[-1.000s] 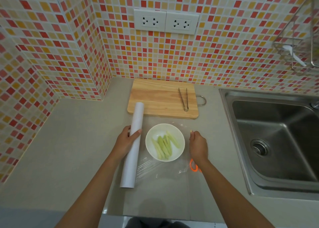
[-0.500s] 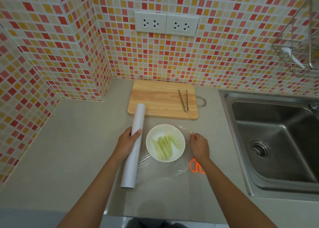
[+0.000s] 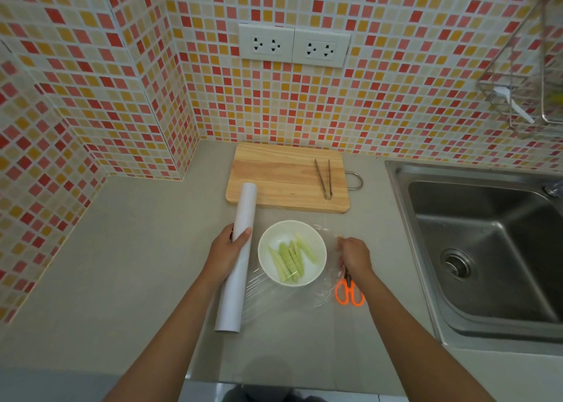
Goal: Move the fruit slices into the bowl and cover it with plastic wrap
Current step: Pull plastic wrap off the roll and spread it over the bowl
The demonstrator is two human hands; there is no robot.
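A white bowl (image 3: 292,237) with several pale green fruit slices (image 3: 289,260) sits on the counter in front of the cutting board. A clear sheet of plastic wrap (image 3: 268,298) stretches from the white roll (image 3: 236,267) across the bowl to the right. My left hand (image 3: 227,251) grips the roll just left of the bowl. Right of the bowl, my right hand (image 3: 353,255) has its fingers closed down on the sheet's free edge.
Orange-handled scissors (image 3: 349,293) lie under my right wrist, blades partly hidden. A wooden cutting board (image 3: 274,176) with metal tongs (image 3: 323,178) lies behind the bowl. A steel sink (image 3: 481,249) is at the right, and tiled walls stand behind and left.
Both hands hold nearly the same places. My right wrist has shifted slightly, so more of the orange scissors shows.
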